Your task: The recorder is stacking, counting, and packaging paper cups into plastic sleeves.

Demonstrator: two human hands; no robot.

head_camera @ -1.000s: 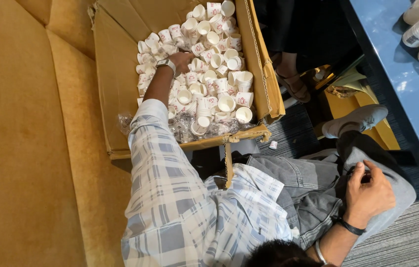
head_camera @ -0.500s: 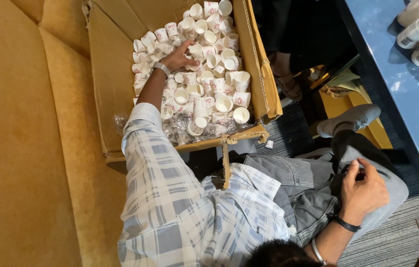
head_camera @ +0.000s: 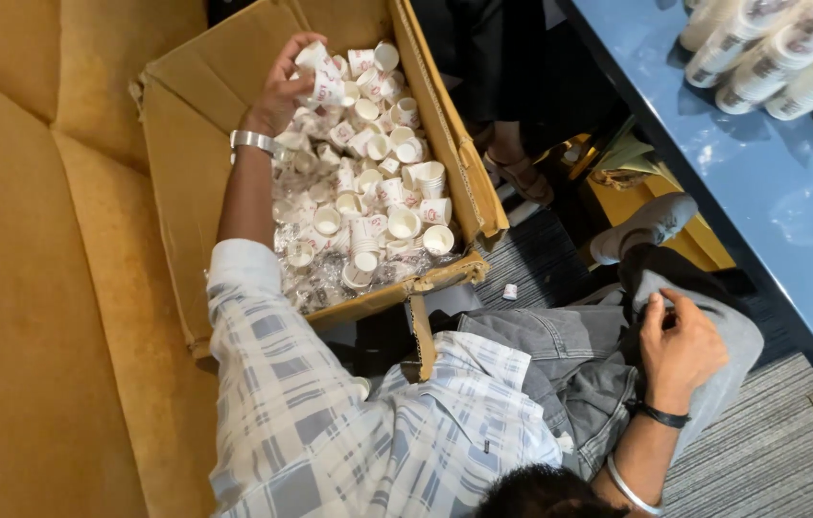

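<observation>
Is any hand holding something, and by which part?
The left hand holds small paper cups, fingers around their sides. The right hand rests on the knee.

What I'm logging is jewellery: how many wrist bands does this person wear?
3. A silver band at the left hand, which grips paper cups over the box; a black band and a silver bangle at the right hand, on the knee. The left sleeve may hide more.

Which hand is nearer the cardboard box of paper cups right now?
Left. The left hand is inside the cardboard box, gripping a few paper cups. The right hand rests on the knee, well away from it.
</observation>
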